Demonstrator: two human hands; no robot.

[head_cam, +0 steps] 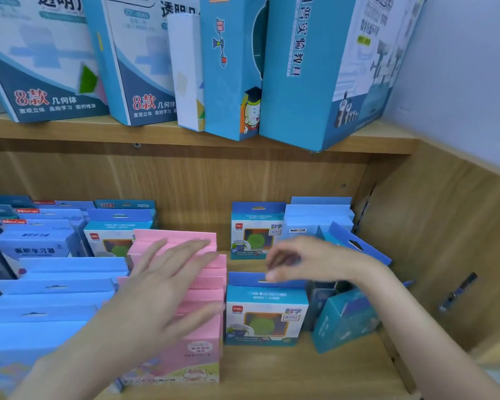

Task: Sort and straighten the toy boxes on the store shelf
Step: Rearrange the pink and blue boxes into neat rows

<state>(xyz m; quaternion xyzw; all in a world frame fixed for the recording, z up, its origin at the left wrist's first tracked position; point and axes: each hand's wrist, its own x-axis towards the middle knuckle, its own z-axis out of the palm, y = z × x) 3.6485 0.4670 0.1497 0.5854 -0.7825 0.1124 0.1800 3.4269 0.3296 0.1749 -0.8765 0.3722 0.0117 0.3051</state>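
On the lower wooden shelf (300, 368) stand rows of small toy boxes. My left hand (162, 281) lies flat with straight fingers on the tops of a row of pink boxes (205, 301). My right hand (303, 261) hovers with curled fingers at the blue hang tab of a teal box with a green disc window (264, 319); its fingertips touch the tab, and the blur hides whether they pinch it. A matching teal box (254, 232) stands behind. At the right, a teal box (344, 319) leans tilted.
Light blue boxes (49, 295) fill the left rows. Pale blue boxes (318, 217) stand at the back right. Large blue boxes (306, 67) lean on the upper shelf. The wooden side wall (433, 241) closes the right. Bare shelf shows in front of the teal boxes.
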